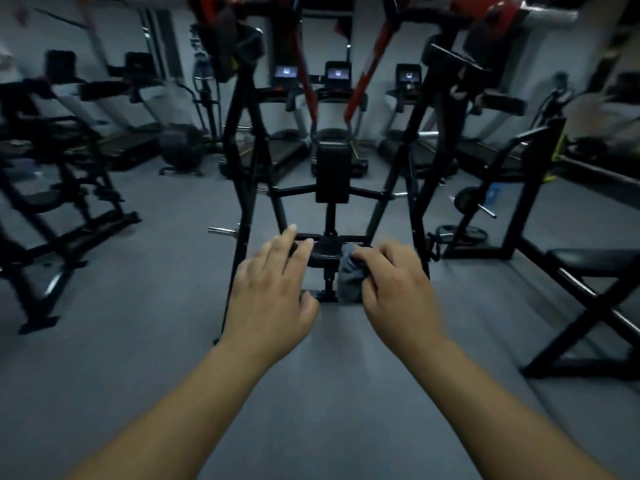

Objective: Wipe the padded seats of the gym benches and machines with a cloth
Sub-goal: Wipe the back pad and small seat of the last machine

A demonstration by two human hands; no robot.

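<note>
Cloth (349, 278): is hanging bunched from right hand (398, 282), which is gripping it in the air before the seat (323, 252).
Left hand (273, 292): is reaching forward, fingers relaxed, holding nothing.
Risk: bunched cloth is probably going to touch little padding, leaving the seat edges dirty.

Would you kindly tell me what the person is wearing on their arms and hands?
Nothing visible. The left forearm and right forearm are bare to the picture's lower edge, with no sleeves in view. The left hand and right hand are gloveless, and no watch, bracelet or ring shows on them.
</note>
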